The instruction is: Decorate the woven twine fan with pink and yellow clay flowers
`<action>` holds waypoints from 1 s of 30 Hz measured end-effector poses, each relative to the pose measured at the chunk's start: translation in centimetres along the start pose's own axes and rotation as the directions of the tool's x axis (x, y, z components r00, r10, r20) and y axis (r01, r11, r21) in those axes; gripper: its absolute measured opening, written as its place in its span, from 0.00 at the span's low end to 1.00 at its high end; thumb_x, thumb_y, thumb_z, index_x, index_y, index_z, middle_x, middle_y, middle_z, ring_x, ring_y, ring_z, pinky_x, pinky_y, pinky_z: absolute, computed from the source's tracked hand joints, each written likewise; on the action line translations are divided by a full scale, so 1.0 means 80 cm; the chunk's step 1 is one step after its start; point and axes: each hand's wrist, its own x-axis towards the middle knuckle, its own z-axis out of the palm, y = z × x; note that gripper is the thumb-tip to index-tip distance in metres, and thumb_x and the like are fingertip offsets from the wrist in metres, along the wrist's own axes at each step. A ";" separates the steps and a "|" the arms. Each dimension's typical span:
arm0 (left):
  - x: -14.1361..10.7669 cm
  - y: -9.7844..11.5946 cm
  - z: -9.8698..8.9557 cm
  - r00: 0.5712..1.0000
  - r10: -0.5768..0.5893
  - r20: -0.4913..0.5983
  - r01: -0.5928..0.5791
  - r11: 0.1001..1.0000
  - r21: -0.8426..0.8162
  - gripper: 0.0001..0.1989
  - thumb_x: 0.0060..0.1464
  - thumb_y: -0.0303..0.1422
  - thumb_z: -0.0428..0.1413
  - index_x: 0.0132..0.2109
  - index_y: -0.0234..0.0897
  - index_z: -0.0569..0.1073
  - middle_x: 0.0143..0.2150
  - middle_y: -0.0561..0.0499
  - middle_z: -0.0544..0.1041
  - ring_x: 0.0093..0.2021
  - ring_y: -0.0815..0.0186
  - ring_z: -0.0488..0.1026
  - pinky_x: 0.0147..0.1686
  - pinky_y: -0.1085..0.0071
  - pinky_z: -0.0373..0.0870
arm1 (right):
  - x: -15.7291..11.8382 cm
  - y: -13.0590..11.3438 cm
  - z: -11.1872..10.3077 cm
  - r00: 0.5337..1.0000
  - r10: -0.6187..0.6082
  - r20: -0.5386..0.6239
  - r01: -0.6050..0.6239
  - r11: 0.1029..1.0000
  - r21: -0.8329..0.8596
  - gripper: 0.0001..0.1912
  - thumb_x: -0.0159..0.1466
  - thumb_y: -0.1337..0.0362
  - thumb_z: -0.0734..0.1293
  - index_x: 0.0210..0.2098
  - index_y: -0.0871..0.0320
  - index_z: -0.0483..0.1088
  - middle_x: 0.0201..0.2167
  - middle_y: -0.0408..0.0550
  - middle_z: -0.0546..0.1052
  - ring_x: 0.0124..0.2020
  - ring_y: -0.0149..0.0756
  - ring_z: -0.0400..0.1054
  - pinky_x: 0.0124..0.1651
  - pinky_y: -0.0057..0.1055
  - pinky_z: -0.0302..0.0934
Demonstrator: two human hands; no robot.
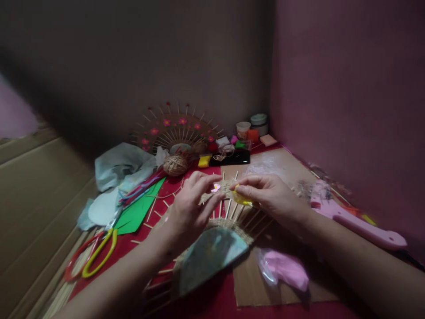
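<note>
My right hand [270, 192] pinches a small clear packet of yellow clay [242, 197] between thumb and fingers. My left hand [194, 201] has its thumb and index finger apart around a small pink flower with a yellow centre [215, 188]; whether they touch it I cannot tell. Both hands are over a fan-shaped frame of thin sticks with woven twine bands [241, 228]. At its base sits a half-round mirror-like piece [212, 254]. A packet of pink clay [287, 268] lies on the cardboard below my right hand.
Scissors [99, 252], green sheet [139, 210] and twine ball [175, 165] lie left. A finished-looking fan with pink flowers [181, 126] leans at the back. Behind my hands are a black phone [237, 158] and several clay packets. A pink glue gun [358, 221] lies right, near the wall.
</note>
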 end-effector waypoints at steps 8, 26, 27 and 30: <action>0.002 0.016 0.014 0.973 0.210 -0.098 -0.201 0.975 0.091 0.07 0.57 0.28 0.55 0.43 0.37 0.73 0.33 0.51 0.71 0.34 0.68 0.66 0.33 0.71 0.64 | -0.007 -0.003 0.005 0.986 0.048 0.162 -0.058 0.997 0.058 0.11 0.56 0.57 0.69 0.34 0.55 0.79 0.29 0.45 0.77 0.34 0.33 0.68 0.42 0.32 0.59; -0.021 0.030 -0.029 0.987 -0.056 -0.152 0.038 0.993 -0.116 0.02 0.57 0.26 0.54 0.37 0.35 0.71 0.34 0.50 0.73 0.36 0.69 0.70 0.37 0.70 0.68 | -0.016 -0.006 0.011 0.958 0.014 0.286 -0.022 0.999 0.028 0.22 0.56 0.65 0.70 0.50 0.52 0.71 0.38 0.44 0.76 0.35 0.31 0.68 0.39 0.31 0.62; -0.024 0.030 -0.032 0.983 -0.105 -0.150 0.081 0.984 -0.160 0.02 0.57 0.26 0.54 0.36 0.35 0.72 0.34 0.50 0.73 0.35 0.69 0.70 0.37 0.70 0.68 | -0.016 -0.006 0.012 0.960 0.021 0.280 -0.031 0.999 0.030 0.25 0.56 0.65 0.69 0.53 0.52 0.68 0.39 0.45 0.76 0.35 0.31 0.68 0.38 0.31 0.63; -0.034 0.030 -0.032 0.971 -0.218 -0.102 0.173 0.928 -0.330 0.03 0.58 0.28 0.54 0.38 0.36 0.73 0.34 0.51 0.75 0.35 0.69 0.71 0.37 0.70 0.69 | -0.017 -0.006 0.015 0.967 0.015 0.255 -0.015 1.000 -0.002 0.27 0.54 0.66 0.69 0.54 0.55 0.66 0.45 0.49 0.74 0.40 0.33 0.69 0.42 0.32 0.63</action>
